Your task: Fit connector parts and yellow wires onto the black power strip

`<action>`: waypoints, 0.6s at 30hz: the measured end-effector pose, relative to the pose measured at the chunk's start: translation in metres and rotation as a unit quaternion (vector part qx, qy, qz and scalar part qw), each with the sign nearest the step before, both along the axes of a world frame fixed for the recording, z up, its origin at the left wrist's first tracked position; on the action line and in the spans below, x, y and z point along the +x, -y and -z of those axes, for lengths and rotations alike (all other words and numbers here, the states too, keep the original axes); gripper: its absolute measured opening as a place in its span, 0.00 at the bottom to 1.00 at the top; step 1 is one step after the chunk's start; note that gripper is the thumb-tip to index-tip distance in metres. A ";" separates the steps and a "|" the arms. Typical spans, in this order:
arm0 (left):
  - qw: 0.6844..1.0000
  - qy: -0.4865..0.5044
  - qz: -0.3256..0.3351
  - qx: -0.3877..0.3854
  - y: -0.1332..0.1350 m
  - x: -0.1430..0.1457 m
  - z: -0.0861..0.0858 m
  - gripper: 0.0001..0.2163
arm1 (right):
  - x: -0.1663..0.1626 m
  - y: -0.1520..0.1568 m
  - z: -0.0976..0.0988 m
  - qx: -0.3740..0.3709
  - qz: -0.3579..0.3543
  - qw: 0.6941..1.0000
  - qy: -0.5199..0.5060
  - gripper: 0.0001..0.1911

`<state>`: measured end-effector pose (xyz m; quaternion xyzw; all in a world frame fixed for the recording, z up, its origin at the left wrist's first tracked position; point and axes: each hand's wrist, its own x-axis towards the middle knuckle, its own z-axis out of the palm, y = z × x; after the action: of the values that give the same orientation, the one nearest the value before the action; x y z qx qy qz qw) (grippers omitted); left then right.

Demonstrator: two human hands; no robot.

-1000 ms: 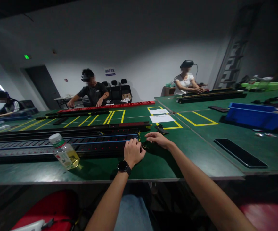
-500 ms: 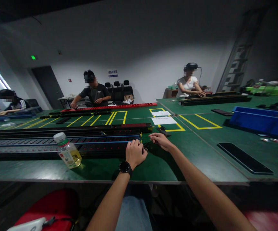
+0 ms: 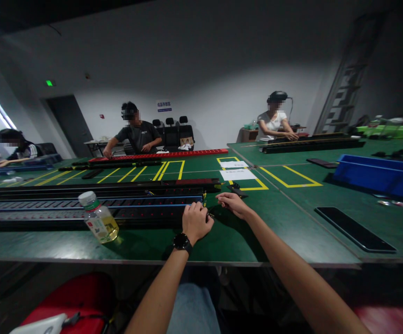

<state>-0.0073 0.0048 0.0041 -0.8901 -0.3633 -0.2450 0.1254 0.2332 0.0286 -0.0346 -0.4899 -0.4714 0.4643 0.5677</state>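
Observation:
A long black strip (image 3: 83, 211) with blue lines and small red dots lies across the green table (image 3: 243, 232) in front of me. My left hand (image 3: 196, 221), a black watch on its wrist, is closed in a fist at the strip's right end. My right hand (image 3: 232, 202) sits just to the right of that end, fingers curled in a pinch on something small and dark that I cannot make out. A second long black strip (image 3: 100, 188) lies just behind the first.
A tilted plastic bottle (image 3: 99, 224) of yellow liquid rests at the strip's near side. A flat black panel (image 3: 354, 228) lies at right, a blue bin (image 3: 375, 172) beyond it. White papers (image 3: 237, 174) sit in yellow-taped boxes. Other people work at far tables.
The view has shifted slightly since a second ago. Both hands stay at the strip's right end with little visible movement.

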 end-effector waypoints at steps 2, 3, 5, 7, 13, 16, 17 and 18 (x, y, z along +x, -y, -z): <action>1.000 0.000 0.001 -0.002 0.000 0.000 0.000 0.07 | 0.000 0.000 0.000 0.001 -0.001 1.000 0.005 0.15; 1.000 0.000 0.001 -0.002 0.000 0.000 0.000 0.07 | 0.000 0.000 0.000 0.001 -0.002 1.000 0.006 0.15; 1.000 -0.001 0.001 -0.002 0.000 0.000 0.000 0.07 | 0.000 0.000 0.000 0.001 -0.001 1.000 0.007 0.14; 1.000 -0.002 0.000 -0.001 0.000 0.000 0.000 0.07 | 0.000 0.000 0.000 0.002 0.000 1.000 0.006 0.15; 1.000 -0.006 -0.003 -0.008 0.002 0.000 -0.002 0.07 | 0.002 -0.002 0.003 0.005 -0.001 1.000 0.005 0.13; 1.000 -0.008 -0.005 -0.011 0.002 0.001 -0.003 0.07 | 0.002 -0.003 0.003 0.002 0.000 1.000 0.008 0.13; 1.000 -0.008 -0.005 -0.011 0.002 0.001 -0.003 0.07 | 0.002 -0.003 0.003 0.001 0.000 1.000 0.009 0.14; 1.000 -0.007 -0.005 -0.012 0.001 0.001 -0.002 0.07 | 0.002 -0.002 0.003 0.001 -0.001 1.000 0.011 0.14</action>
<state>-0.0066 0.0034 0.0065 -0.8915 -0.3694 -0.2338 0.1186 0.2352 0.0310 -0.0376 -0.4936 -0.4786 0.4592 0.5626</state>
